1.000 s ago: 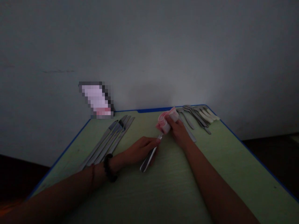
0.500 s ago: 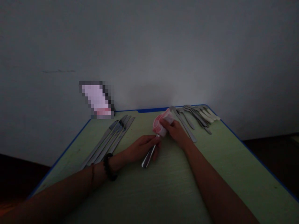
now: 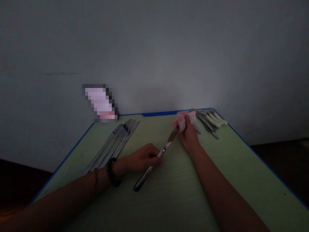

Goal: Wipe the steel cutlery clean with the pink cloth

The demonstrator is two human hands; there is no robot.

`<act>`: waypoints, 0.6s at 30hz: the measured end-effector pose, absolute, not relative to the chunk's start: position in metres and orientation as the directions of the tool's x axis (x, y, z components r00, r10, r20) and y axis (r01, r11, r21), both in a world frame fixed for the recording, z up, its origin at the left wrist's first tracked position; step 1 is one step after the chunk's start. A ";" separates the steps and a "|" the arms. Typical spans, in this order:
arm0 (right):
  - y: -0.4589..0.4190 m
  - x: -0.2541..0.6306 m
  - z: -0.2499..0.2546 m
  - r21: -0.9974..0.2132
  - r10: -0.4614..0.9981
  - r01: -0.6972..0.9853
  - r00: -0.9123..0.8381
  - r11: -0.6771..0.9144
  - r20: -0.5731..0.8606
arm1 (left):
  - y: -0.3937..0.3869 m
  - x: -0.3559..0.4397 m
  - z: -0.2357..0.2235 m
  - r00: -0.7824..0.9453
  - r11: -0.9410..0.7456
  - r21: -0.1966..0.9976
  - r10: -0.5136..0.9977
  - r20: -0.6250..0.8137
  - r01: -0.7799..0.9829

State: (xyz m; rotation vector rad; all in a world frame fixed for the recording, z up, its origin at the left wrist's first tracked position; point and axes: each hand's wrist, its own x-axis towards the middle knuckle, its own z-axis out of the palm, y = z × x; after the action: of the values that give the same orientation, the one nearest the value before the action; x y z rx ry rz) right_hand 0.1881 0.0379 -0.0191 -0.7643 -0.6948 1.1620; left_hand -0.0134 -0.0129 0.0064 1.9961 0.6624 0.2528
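A table knife [image 3: 172,136] slants up and to the right over the middle of the table. My left hand [image 3: 146,157] is closed round its handle, whose dark shiny end sticks out toward me. In my right hand [image 3: 189,135] is a crumpled pink and white cloth [image 3: 182,121], wrapped about the far end of the blade, so the tip is hidden. Beside my left forearm several table knives [image 3: 113,141] lie in a row on the table.
The light green table [image 3: 231,180] has a blue edge and meets a grey wall. Several spoons and other cutlery [image 3: 205,120] lie at the back right, along with pale-handled pieces [image 3: 217,119]. A blurred-out upright screen [image 3: 100,101] stands at the back left.
My right hand and the cloth have moved right along the blade, baring part of it. My left hand has shifted slightly down and left with the handle.
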 end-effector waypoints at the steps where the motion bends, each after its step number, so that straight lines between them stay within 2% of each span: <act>1: 0.039 0.188 -0.019 -0.781 0.956 -0.579 0.284 0.234 0.075 | -0.013 -0.014 0.006 0.848 -0.382 0.862 0.522 -0.096 0.333; 3: 0.039 0.188 -0.018 -0.756 0.948 -0.605 0.311 0.249 0.064 | -0.013 -0.015 0.005 0.853 -0.376 0.866 0.512 -0.102 0.329; 7: 0.037 0.186 -0.014 -0.800 0.959 -0.555 0.271 0.227 0.084 | -0.013 -0.012 0.007 0.790 -0.293 0.876 0.595 -0.146 0.382; 10: 0.036 0.187 -0.011 -0.746 0.962 -0.626 0.264 0.227 0.071 | -0.015 -0.009 0.009 0.742 -0.161 0.904 0.636 -0.213 0.397; 13: 0.036 0.190 -0.010 -0.715 0.983 -0.682 0.176 0.154 0.045 | -0.017 -0.005 0.011 0.679 -0.039 0.923 0.689 -0.252 0.382; 15: 0.035 0.191 -0.011 -0.751 0.992 -0.652 0.117 0.107 0.040 | -0.017 -0.002 0.011 0.659 -0.012 0.931 0.709 -0.251 0.366; 18: 0.031 0.189 -0.013 -0.856 0.996 -0.508 0.050 0.091 0.077 | -0.017 0.000 0.011 0.644 -0.018 0.930 0.726 -0.241 0.367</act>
State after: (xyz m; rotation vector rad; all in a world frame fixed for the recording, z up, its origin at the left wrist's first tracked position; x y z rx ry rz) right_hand 0.1888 0.0313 -0.0126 -0.7624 -0.8304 1.3331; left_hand 0.0003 -0.0167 0.0112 1.6272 0.9169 0.3610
